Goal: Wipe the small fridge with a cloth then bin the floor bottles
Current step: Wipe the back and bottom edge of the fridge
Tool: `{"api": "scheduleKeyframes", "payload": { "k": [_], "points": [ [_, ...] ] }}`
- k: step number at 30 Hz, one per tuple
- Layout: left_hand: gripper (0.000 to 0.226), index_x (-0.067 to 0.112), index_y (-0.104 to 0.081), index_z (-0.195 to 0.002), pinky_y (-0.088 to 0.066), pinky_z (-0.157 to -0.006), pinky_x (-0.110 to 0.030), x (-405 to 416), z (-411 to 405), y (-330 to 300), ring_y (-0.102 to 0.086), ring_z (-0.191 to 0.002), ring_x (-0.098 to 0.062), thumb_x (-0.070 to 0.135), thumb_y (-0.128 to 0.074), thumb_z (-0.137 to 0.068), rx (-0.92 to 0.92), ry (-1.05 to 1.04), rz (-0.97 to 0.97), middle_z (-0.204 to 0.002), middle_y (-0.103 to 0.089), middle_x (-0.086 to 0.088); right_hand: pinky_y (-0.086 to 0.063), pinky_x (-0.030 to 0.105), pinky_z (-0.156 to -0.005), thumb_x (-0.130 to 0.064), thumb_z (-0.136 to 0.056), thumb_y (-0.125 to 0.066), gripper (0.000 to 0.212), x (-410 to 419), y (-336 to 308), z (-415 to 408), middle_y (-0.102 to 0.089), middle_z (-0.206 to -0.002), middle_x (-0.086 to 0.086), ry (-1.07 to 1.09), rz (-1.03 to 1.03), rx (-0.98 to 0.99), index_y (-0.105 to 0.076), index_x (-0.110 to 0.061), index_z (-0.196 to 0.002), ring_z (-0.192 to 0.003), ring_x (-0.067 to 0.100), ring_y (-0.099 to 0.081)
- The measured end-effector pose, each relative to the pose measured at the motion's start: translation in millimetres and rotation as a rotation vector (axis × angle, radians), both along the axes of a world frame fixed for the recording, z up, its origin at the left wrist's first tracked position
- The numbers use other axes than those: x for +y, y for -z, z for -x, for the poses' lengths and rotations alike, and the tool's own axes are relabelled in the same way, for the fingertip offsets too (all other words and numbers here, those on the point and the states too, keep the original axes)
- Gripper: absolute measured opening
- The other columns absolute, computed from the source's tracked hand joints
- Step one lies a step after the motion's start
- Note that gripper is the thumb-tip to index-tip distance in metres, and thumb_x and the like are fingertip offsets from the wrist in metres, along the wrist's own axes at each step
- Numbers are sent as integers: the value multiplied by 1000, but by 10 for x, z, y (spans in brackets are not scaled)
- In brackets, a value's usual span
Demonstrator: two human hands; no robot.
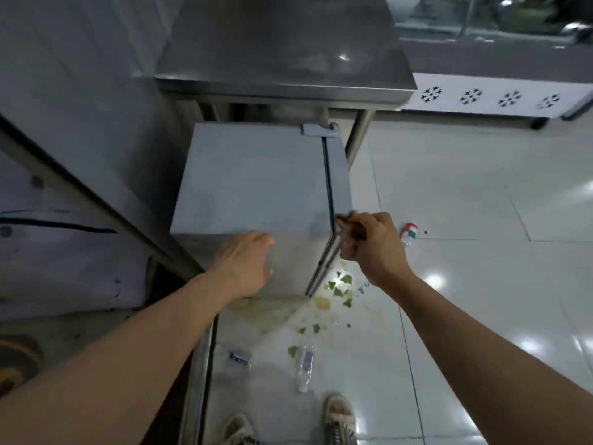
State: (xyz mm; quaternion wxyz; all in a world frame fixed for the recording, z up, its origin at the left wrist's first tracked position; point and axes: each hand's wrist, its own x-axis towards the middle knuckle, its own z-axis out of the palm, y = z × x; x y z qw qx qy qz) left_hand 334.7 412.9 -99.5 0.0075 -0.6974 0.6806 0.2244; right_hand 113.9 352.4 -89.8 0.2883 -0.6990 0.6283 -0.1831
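Note:
A small grey fridge [253, 175] stands on the floor under a steel table. My left hand [245, 263] rests flat against the fridge's near side just below its top edge, fingers straight. My right hand [372, 244] grips a dark brown cloth [348, 224] at the fridge's front corner, by the door seam. On the tiled floor lie three bottles: a clear one [305, 367] near my feet, a crushed one with a blue label [239, 356] to its left, and a red-and-white one [409, 232] to the right of my right hand.
A steel table [282, 81] overhangs the back of the fridge, one leg [357, 139] beside the door. A steel frame edge [77, 194] runs diagonally at left. Green leaf scraps and a yellowish spill [337, 293] litter the floor by the fridge. My shoes [340, 419] show at the bottom.

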Motion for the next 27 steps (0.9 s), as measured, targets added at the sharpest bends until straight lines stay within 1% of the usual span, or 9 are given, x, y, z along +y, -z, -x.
{"api": "scheduleKeyframes", "payload": {
  "k": [3, 6, 10, 12, 15, 18, 21, 24, 27],
  "points": [
    [55, 20, -40, -134, -34, -105, -38, 5, -1, 129, -37, -130, -22, 30, -61, -84, -36, 12, 58, -141, -39, -1, -46, 34, -84, -15, -87, -59, 32, 144, 148, 74, -50, -118, 8, 51, 15, 32, -60, -19, -118, -99, 23, -52],
    [59, 20, -37, -137, -28, -109, -42, 4, 22, 258, -28, -135, -21, 28, -61, -84, -79, 32, 132, -146, -34, 0, -37, 22, -77, -14, -88, -59, 31, 268, 327, 112, -49, -120, 8, 82, 58, 16, -59, -17, -119, -92, 13, -44],
    [62, 22, -34, -140, -28, -102, -42, -92, 12, 464, -28, -132, -23, 26, -61, -84, -212, 38, 271, -147, -32, 1, -36, 2, -66, 3, -83, -62, 47, 341, 557, 84, -46, -121, 4, 89, 222, -8, -57, -16, -125, -82, 3, -45],
    [62, 23, -34, -139, -26, -101, -44, -151, -1, 620, -28, -132, -24, 26, -62, -84, -250, 28, 331, -147, -32, 1, -35, 5, -72, 4, -80, -65, 47, 295, 676, 50, -47, -126, 8, 80, 342, -6, -59, -13, -123, -93, 8, -48],
    [57, 23, -42, -134, -26, -98, -43, -174, -2, 895, -35, -126, -25, 26, -64, -82, -244, 0, 425, -140, -39, 0, -41, 8, -79, -2, -85, -63, 32, 195, 917, 14, -47, -129, 9, 39, 464, -63, -62, -10, -116, -103, 4, -43],
    [49, 21, -54, -120, -33, -91, -43, -179, -17, 1133, -47, -110, -30, 22, -70, -74, -205, -24, 633, -123, -52, -4, -40, 26, -93, 1, -86, -56, 33, 104, 1275, -10, -47, -131, 15, -35, 495, -40, -63, -6, -118, -114, 30, -50],
    [49, 19, -55, -116, -36, -89, -46, -212, -67, 1380, -49, -102, -33, 22, -70, -70, -196, -7, 830, -117, -55, -7, -40, 32, -99, -5, -91, -54, 26, -1, 1575, -58, -50, -127, 22, -44, 724, -42, -65, -1, -114, -119, 34, -47],
    [43, 20, -54, -113, -35, -88, -45, -295, -83, 1564, -45, -99, -31, 23, -65, -72, -134, -9, 1013, -113, -56, -8, -45, 41, -91, -10, -93, -56, 23, -128, 1866, -106, -53, -122, 26, -34, 1072, 14, -68, 1, -109, -111, 45, -50],
    [33, 17, -58, -107, -35, -84, -44, -398, -70, 1704, -40, -94, -28, 23, -64, -74, -82, -46, 1179, -106, -58, -10, -37, 35, -81, -2, -87, -57, 31, -294, 2105, -110, -42, -128, 15, 5, 1277, 114, -56, -11, -117, -101, 42, -53]
  ]
}}
